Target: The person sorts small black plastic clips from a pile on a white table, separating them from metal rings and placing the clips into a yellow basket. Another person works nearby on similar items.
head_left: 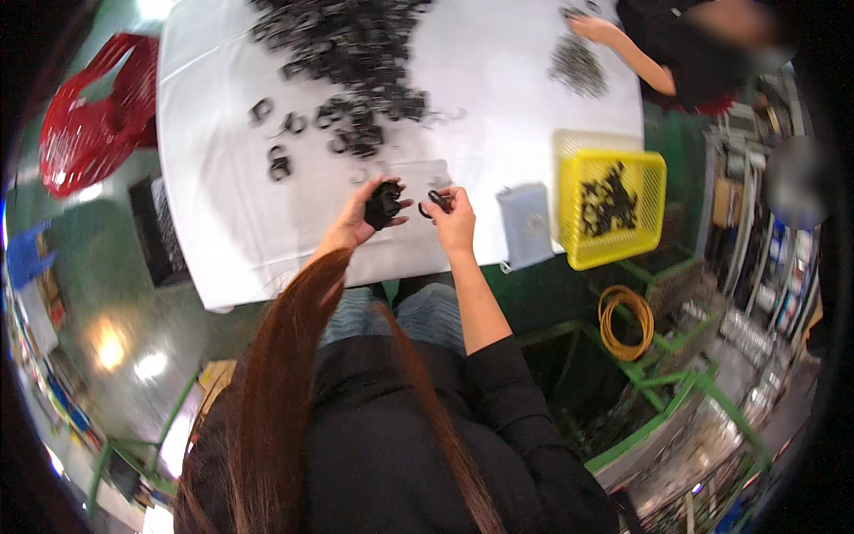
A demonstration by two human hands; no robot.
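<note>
Black parts (pixel 384 203) bunched in the left hand (pixel 360 218), fingers clenched round them — right hand (pixel 454 218) pinches one small ring (pixel 436 201). Best kept low over the white table (pixel 222 196) — a firm pinch.

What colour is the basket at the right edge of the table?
The basket is yellow; the head view shows it clearly.

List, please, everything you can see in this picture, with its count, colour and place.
table: one, white cover, centre
loose small parts: large heap, black, table's far side
second pile of parts: one, dark, under a co-worker's hand
basket: one, yellow, holding black parts, table's right edge
clear bag: one, left of the basket
red basket: one, left of the table
coiled cable: one, yellow, lower right
left hand: holds a bunch of black parts
right hand: holds a black ring
</note>
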